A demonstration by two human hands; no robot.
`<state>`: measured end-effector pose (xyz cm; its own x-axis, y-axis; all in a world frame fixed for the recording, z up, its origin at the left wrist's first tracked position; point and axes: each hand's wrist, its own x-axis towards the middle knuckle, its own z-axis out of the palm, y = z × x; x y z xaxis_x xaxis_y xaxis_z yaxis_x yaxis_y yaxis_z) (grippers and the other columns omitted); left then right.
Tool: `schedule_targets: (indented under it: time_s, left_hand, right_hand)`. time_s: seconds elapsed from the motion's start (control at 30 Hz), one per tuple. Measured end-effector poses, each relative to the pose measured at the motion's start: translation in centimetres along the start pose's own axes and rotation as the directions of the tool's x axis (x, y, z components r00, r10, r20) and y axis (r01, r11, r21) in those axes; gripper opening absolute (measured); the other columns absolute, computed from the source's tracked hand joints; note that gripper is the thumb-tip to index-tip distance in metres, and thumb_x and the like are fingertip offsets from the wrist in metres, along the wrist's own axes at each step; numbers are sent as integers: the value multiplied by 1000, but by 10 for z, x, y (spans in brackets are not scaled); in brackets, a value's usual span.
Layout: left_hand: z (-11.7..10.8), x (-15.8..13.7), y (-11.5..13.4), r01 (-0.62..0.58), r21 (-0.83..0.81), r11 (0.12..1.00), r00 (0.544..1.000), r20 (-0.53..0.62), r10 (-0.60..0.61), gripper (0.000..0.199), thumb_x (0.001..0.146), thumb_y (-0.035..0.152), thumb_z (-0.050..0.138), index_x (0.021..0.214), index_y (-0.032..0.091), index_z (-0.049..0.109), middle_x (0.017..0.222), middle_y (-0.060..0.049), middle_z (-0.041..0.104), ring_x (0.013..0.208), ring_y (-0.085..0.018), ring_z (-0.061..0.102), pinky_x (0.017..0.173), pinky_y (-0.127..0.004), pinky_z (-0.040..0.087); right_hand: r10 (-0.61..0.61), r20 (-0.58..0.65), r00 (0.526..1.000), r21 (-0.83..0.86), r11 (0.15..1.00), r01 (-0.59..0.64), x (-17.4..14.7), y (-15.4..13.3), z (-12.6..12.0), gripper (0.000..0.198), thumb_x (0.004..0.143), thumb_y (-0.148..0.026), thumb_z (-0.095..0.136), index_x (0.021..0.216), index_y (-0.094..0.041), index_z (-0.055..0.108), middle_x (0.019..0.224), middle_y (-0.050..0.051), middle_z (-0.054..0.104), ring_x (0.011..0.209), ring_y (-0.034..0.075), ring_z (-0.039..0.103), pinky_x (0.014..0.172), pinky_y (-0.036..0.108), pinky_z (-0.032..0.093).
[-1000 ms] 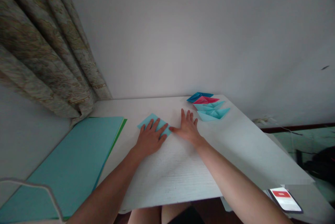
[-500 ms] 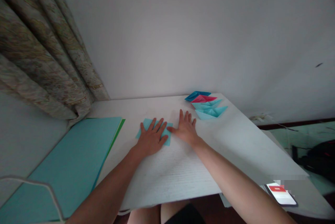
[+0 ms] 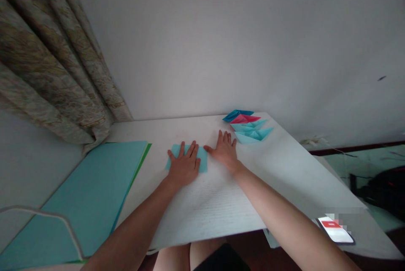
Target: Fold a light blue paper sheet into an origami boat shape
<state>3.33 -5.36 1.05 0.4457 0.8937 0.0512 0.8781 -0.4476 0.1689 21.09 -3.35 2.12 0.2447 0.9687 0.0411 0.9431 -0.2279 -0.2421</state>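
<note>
A small light-blue sheet of paper (image 3: 203,165) lies on the white table (image 3: 209,207). My left hand (image 3: 184,163) rests flat on top of it with the fingers spread, hiding much of its middle. Just right of the paper, my right hand (image 3: 223,149) lies on the table, fingers stretched out and thumb pointing at the paper's upper right corner. Whether that thumb touches the paper I cannot tell. Beyond my right hand stand several folded paper boats: a light-blue one (image 3: 253,136) in front, then another light-blue one, a pink one (image 3: 245,118) and a dark-blue one (image 3: 236,115).
A stack of large coloured sheets (image 3: 91,191) covers the table's left side, crossed by a white cable (image 3: 47,213). A patterned curtain (image 3: 53,60) hangs at the left, and a wall (image 3: 221,43) stands behind. A phone (image 3: 336,231) with a lit screen lies at the lower right.
The light-blue paper has turned slightly, so its lower edge sits more level. My left hand's fingers have shifted a little on it, the thumb drawing in. My right hand has barely moved.
</note>
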Motion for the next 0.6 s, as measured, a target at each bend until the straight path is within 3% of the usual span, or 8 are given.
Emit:
schedule_targets:
  time_s: [0.2,0.4,0.6]
  left_hand:
    - [1,1,2,39,23,999,999,-11,-39,56,97,41,21,151,29,25,159,-1,19,146,-37,11,103,-78,10]
    - [-1,2,3,114,21,993,992,-52,-112,56,96,42,20,150,30,27,159,-1,19,146,-35,13,103,-78,12]
    - [-1,5,6,167,40,985,986,-17,-167,56,96,41,19,150,30,26,159,-2,19,146,-34,13,103,-78,14]
  right_hand:
    - [-35,72,997,35,999,33,-20,5,-10,120,69,-74,58,151,-2,8,157,26,12,146,36,6,116,50,8]
    - [-73,109,991,46,997,68,-46,5,-12,123,67,-79,55,152,-5,6,158,24,7,147,34,1,116,48,3]
    - [-113,152,982,58,993,106,-59,7,-14,130,61,-82,58,152,-7,4,158,24,1,147,33,-5,115,48,-2]
